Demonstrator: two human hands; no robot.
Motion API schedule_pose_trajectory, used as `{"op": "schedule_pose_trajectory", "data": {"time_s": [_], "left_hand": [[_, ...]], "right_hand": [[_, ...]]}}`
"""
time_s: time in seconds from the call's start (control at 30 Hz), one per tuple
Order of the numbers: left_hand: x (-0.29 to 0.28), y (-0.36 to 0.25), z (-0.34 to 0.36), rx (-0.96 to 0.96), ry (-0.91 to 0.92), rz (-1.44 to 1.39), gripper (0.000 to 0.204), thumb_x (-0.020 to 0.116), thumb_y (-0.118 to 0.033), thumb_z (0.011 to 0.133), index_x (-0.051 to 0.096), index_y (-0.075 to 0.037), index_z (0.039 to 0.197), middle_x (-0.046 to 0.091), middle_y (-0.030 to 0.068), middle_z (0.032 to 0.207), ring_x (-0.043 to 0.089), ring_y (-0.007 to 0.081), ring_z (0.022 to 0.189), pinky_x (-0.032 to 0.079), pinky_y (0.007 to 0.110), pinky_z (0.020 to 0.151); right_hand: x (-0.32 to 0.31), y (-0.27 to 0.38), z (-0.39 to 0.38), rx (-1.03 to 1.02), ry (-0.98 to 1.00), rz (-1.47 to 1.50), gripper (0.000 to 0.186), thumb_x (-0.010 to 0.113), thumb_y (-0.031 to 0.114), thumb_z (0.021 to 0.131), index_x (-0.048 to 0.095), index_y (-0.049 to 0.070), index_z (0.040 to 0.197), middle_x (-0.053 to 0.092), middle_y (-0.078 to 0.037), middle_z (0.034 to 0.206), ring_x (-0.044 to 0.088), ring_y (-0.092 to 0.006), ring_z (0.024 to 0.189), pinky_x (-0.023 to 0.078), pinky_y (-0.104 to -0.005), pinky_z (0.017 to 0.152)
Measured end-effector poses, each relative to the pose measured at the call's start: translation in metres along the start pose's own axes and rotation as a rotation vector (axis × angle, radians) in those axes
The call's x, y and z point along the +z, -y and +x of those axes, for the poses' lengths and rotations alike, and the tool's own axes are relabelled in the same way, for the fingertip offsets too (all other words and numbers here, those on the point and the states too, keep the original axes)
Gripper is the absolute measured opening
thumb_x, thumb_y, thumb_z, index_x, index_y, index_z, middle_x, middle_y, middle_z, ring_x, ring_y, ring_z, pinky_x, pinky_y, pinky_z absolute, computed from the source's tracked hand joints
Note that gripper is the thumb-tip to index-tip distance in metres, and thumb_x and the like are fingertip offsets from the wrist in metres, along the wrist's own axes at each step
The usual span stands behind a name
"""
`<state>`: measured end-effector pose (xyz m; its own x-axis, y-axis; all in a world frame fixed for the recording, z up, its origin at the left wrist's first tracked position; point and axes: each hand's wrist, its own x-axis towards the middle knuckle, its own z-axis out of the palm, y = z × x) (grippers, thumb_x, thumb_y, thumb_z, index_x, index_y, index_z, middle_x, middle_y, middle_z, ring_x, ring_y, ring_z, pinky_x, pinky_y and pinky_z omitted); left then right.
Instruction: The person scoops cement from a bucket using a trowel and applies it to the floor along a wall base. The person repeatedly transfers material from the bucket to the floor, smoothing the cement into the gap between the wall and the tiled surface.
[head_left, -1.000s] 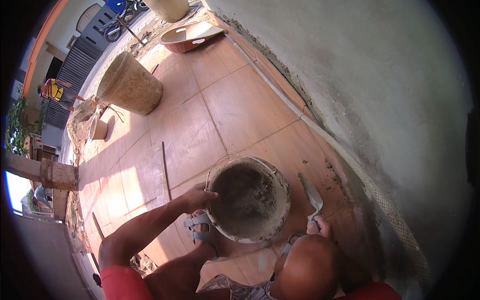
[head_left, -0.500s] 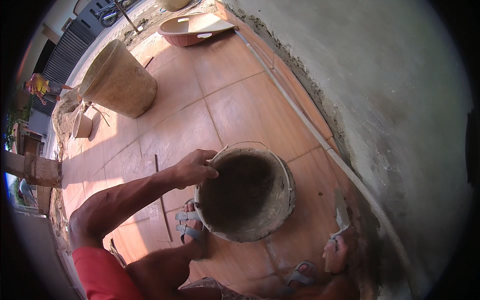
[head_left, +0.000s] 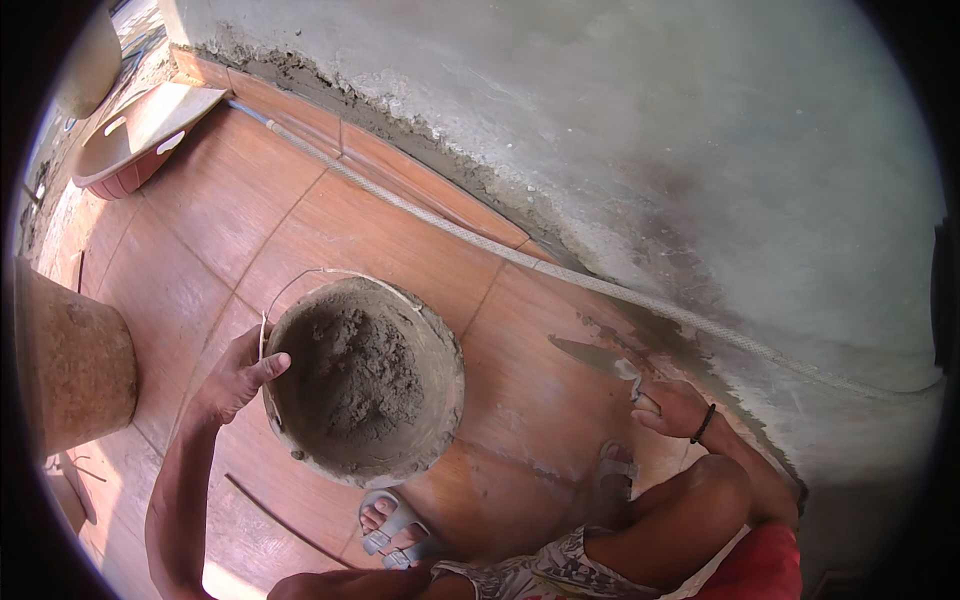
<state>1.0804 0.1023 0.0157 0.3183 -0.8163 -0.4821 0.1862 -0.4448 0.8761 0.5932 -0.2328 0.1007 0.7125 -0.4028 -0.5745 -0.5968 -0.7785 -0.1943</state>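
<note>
A round bucket (head_left: 447,345) with grey wet mortar (head_left: 360,375) inside stands in front of me, its mouth facing up toward me. My left hand (head_left: 243,372) grips the bucket's left rim, thumb over the edge, beside the thin wire handle. At the right, my right hand (head_left: 668,405) is closed around the handle of a trowel (head_left: 592,354). The trowel's flat blade points left, low over the tiles near the foot of the wall. A dark bracelet circles my right wrist.
A hose (head_left: 480,240) runs along the tiled skirting (head_left: 400,175) below a grey plastered wall (head_left: 720,130). Left are a large tub (head_left: 85,360) and a reddish basin (head_left: 130,165). A thin strip (head_left: 280,520) lies on the tiled floor (head_left: 200,270) near my sandalled feet.
My view has swung right, so the bucket and tub appear farther left. Mortar inside the bucket now shows plainly. My right hand and trowel have come up into fuller view.
</note>
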Motion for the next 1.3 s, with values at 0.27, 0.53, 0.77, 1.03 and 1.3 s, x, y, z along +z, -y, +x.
{"op": "schedule_pose_trajectory", "data": {"time_s": [0.27, 0.53, 0.77, 1.03, 1.3], "left_hand": [[0.012, 0.044, 0.017, 0.163, -0.023, -0.358, 0.075, 0.076, -0.035, 0.077, 0.048, 0.003, 0.135, 0.059, 0.0146, 0.126, 0.052, 0.0231, 0.118, 0.038, 0.036, 0.104], [0.034, 0.042, 0.02, 0.152, -0.078, -0.715, 0.071, 0.074, -0.023, 0.075, 0.047, 0.006, 0.134, 0.061, 0.0167, 0.123, 0.058, 0.0245, 0.114, 0.042, 0.035, 0.103], [0.033, 0.028, 0.018, 0.194, 0.004, -0.561, 0.055, 0.072, -0.017, 0.084, 0.051, 0.005, 0.13, 0.061, 0.0112, 0.116, 0.055, 0.018, 0.109, 0.042, 0.033, 0.098], [0.069, 0.004, 0.023, 0.301, 0.036, -0.372, 0.039, 0.067, -0.015, 0.09, 0.057, 0.002, 0.123, 0.063, 0.0053, 0.093, 0.055, 0.0114, 0.087, 0.047, 0.03, 0.08], [0.062, -0.004, 0.027, 0.215, 0.089, -0.339, 0.035, 0.063, -0.012, 0.091, 0.058, 0.003, 0.122, 0.063, 0.0029, 0.092, 0.054, 0.009, 0.086, 0.047, 0.028, 0.078]], "right_hand": [[-0.04, 0.046, -0.062, 0.171, 0.128, -0.229, 0.03, 0.066, 0.027, 0.082, 0.056, 0.007, 0.102, 0.065, -0.019, 0.083, 0.063, -0.0416, 0.079, 0.05, -0.0505, 0.069], [-0.09, 0.159, -0.011, 0.179, 0.139, -0.228, 0.028, 0.067, 0.015, 0.079, 0.058, 0.008, 0.105, 0.06, -0.019, 0.084, 0.06, -0.0393, 0.077, 0.047, -0.0485, 0.065], [-0.099, 0.229, 0.084, -0.081, 0.029, -0.606, 0.033, 0.062, 0.007, 0.079, 0.058, 0.01, 0.111, 0.054, -0.017, 0.08, 0.06, -0.0376, 0.074, 0.048, -0.0485, 0.064], [-0.061, 0.227, 0.151, -0.361, -0.158, -0.91, 0.03, 0.056, 0.012, 0.084, 0.059, 0.007, 0.113, 0.062, -0.013, 0.086, 0.062, -0.029, 0.081, 0.05, -0.0402, 0.07], [-0.042, 0.218, 0.129, -0.393, 0.122, -0.726, 0.036, 0.056, 0.012, 0.082, 0.059, 0.007, 0.118, 0.064, -0.017, 0.091, 0.064, -0.0328, 0.085, 0.053, -0.0405, 0.071]]}}
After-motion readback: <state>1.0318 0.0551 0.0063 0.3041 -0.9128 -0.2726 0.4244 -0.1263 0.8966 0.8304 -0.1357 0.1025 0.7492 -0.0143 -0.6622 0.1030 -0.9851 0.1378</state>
